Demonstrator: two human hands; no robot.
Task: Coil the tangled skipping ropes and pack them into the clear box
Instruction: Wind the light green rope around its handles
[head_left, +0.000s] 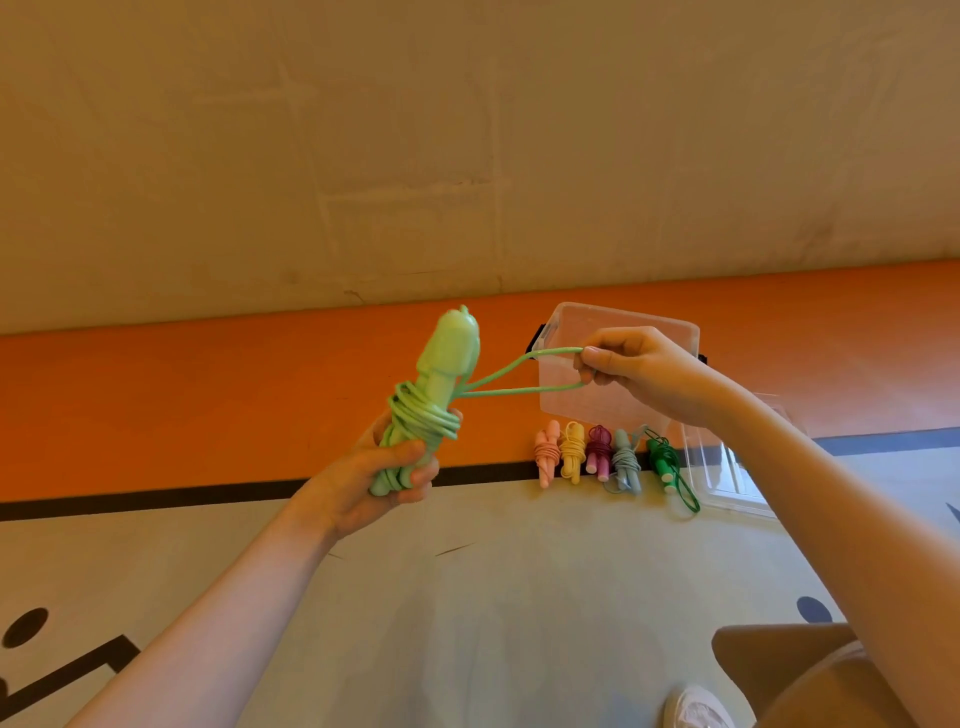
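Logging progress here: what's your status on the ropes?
Left hand grips mint rope; right hand pinches its last loop. Five coiled ropes on floor, box empty. Nothing blocking.

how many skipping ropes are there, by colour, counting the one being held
Light green skipping rope, held in the hands: 1
Pink coiled rope on the floor: 1
Yellow coiled rope: 1
Maroon coiled rope: 1
Pale blue-grey coiled rope: 1
Dark green coiled rope: 1
Total: 6
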